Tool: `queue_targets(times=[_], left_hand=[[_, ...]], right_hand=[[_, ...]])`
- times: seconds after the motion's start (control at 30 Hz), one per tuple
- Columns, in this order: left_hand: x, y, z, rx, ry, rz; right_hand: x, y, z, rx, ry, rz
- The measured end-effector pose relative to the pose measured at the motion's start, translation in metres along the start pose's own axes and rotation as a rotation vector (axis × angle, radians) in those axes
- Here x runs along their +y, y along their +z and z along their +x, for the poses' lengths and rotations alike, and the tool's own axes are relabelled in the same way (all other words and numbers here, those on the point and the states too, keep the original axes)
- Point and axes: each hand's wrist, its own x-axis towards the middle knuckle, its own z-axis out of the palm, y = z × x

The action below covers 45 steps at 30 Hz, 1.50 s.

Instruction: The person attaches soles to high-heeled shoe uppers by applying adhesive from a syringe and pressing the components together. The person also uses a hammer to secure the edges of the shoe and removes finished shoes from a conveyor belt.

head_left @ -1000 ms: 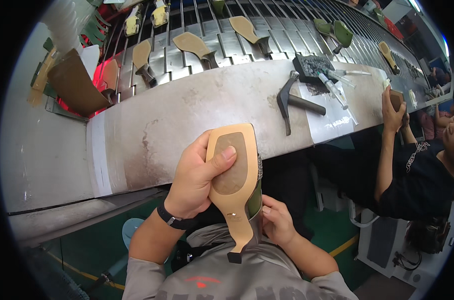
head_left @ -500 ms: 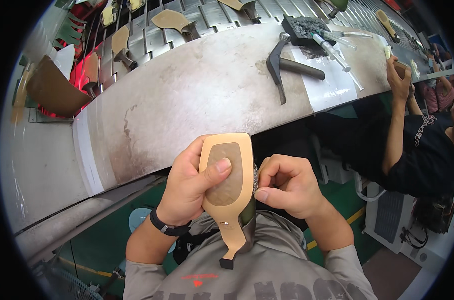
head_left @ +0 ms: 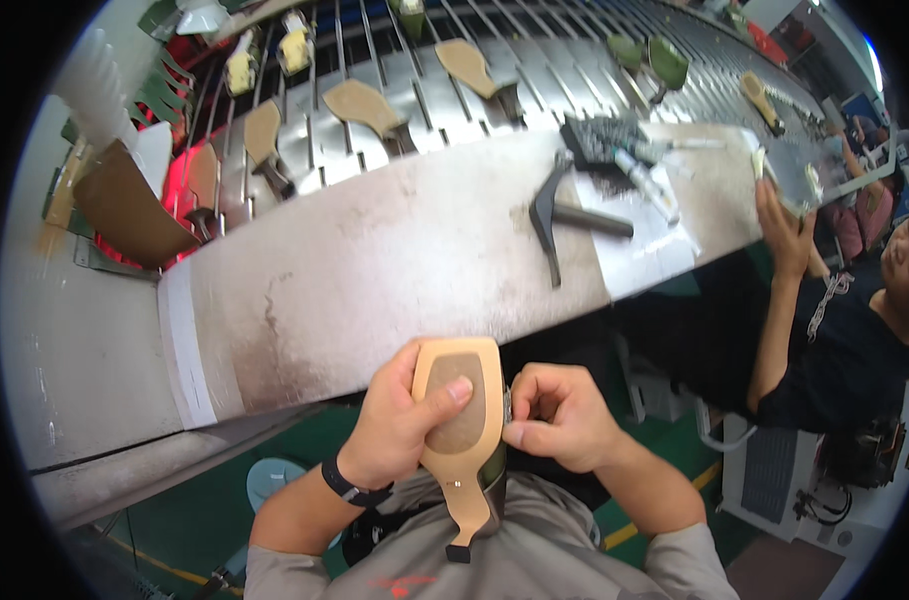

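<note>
My left hand (head_left: 392, 422) grips a high-heeled shoe (head_left: 466, 468) over my lap, fingers under it and thumb pressed on its sole. The tan sole with its brown patch faces up. Its square toe points away from me, and the dark-tipped heel is nearest my shirt. Part of a dark green upper shows along the right side. My right hand (head_left: 566, 418) is closed in a pinch at the shoe's right edge, by a small glittery strip (head_left: 506, 406). Whether the fingertips hold that strip or something finer is hidden.
On the pale bench lie a shoemaker's hammer (head_left: 546, 212), a black block (head_left: 600, 142) and syringes (head_left: 646, 186) on white paper (head_left: 639, 262). Behind runs a metal slatted conveyor (head_left: 419, 110) carrying several shoes (head_left: 362, 104). A co-worker in black (head_left: 824, 350) sits at the right.
The view has tilted up, so the bench, shoe and hands appear lower and more conveyor shows. Both hands keep their hold on the shoe. The co-worker's hand has shifted.
</note>
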Motion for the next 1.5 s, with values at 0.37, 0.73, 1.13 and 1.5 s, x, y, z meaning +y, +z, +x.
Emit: queue_targets(times=[0.37,0.73,1.13,1.5], left_hand=[[0.055,-0.024,0.023,-0.17,0.59,-0.439],[0.023,-0.088,0.011,0.177,0.837,1.225],[0.023,-0.089,0.008,0.276,0.98,1.225],[0.07,-0.099,0.031,-0.07,0.793,1.062]], right_hand=[[0.017,0.034,0.011,-0.307,-0.082,0.856],[-0.205,-0.065,0.197,0.561,-0.321,-0.073],[-0.213,-0.202,0.353,1.142,-0.485,-1.548],[-0.178,-0.118,0.348,0.407,0.132,-2.118]])
